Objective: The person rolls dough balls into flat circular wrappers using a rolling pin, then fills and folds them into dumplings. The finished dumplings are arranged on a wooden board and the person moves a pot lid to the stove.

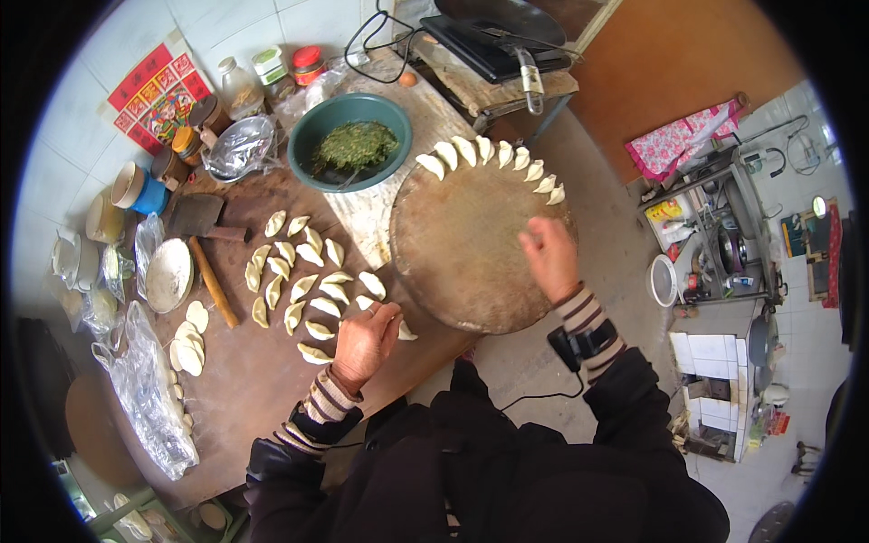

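My left hand (367, 343) reaches over the near end of a group of folded dumplings (303, 288) on the brown table. Its fingertips are bent down beside one dumpling (364, 302); whether they grip anything is hidden. Another dumpling (407, 331) shows just past the knuckles. Over the right side of a round wooden board (468, 244), my right hand (551, 259) hovers with loosely curled fingers and nothing visible in them. A curved row of several dumplings (505, 154) lines the board's far rim.
A green basin (299, 163) holds chopped green filling (356, 146). Left on the table are a cleaver (197, 216), a rolling pin (212, 282), a flour bowl (168, 275), dough wrappers (189, 339) and a plastic bag (146, 394). Jars (241, 88) stand along the wall.
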The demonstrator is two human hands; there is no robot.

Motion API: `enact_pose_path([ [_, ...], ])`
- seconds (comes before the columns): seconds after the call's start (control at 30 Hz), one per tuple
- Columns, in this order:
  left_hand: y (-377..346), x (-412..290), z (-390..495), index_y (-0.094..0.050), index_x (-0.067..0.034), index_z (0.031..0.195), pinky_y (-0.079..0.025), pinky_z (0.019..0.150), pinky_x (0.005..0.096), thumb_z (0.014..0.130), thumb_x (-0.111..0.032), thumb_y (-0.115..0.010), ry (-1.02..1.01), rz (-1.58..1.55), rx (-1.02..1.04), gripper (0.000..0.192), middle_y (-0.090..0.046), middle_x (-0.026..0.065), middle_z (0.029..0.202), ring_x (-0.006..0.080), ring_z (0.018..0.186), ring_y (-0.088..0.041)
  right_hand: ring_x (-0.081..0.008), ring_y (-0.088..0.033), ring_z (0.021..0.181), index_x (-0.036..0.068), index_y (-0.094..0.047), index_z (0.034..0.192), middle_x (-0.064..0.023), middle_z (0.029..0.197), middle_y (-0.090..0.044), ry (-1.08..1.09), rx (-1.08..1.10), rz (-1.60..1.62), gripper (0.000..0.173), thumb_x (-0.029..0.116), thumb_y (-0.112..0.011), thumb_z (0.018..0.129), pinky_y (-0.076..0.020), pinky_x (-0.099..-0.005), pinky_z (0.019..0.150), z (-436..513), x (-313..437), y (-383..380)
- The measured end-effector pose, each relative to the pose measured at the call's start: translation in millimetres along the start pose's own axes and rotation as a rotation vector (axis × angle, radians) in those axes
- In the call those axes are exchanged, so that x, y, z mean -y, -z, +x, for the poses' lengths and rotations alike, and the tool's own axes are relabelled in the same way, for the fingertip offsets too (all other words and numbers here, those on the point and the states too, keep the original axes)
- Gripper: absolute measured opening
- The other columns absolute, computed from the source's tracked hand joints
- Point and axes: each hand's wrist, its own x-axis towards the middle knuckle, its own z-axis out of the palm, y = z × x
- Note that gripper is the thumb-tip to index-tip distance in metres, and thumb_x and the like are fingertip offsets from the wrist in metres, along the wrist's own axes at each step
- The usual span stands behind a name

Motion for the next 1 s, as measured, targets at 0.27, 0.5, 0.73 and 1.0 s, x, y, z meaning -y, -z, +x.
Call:
enact_pose_path([
  [0.27, -41, -32, 100, -0.061, -0.004, 0.1, -0.05, 0.066, 0.0429, 0.082, -0.007, -0.063, 0.032, 0.016, -0.094, 0.018, -0.06, 0.017, 0.086, 0.037, 0.076, -0.06, -0.0306, -0.05, 0.11, 0.011, -0.053, 0.122, -0.0098, 0.121, -0.049, 0.243, 0.188, -0.166, 0.049, 0.003, -0.066, 0.075, -0.0455, -0.0395, 0.091, 82, -126, 35],
  [0.5, -82, -5, 183, -0.054, -0.003, 0.12, -0.045, 0.091, 0.0428, 0.075, 0.0, -0.062, -0.028, 0.321, -0.219, 0.045, -0.055, 0.018, 0.118, 0.038, 0.109, -0.05, -0.0301, -0.047, 0.114, 0.009, -0.051, 0.12, -0.0088, 0.122, -0.051, 0.483, 0.384, -0.19, 0.051, 0.0, -0.067, 0.072, -0.0413, -0.0395, 0.093, 105, -164, 34],
  [0.73, -102, 37, 236, -0.056, -0.003, 0.112, -0.039, 0.097, 0.0436, 0.07, 0.001, -0.054, 0.048, 0.443, -0.199, 0.042, -0.056, 0.0137, 0.118, 0.0359, 0.111, -0.047, -0.0292, -0.048, 0.103, 0.008, -0.057, 0.111, -0.0087, 0.106, -0.052, 0.623, 0.408, -0.128, 0.042, 0.006, -0.071, 0.071, -0.0412, -0.0396, 0.086, 115, -176, 36],
  [1.0, -95, 39, 248, -0.066, -0.011, 0.102, -0.043, 0.088, 0.0403, 0.07, -0.005, -0.066, 0.183, 0.637, -0.02, 0.033, -0.058, 0.0081, 0.107, 0.0293, 0.107, -0.048, -0.028, -0.048, 0.099, 0.009, -0.06, 0.106, -0.0071, 0.104, -0.053, 0.667, 0.458, -0.16, 0.039, 0.007, -0.074, 0.069, -0.0412, -0.0389, 0.082, 126, -177, 41],
])
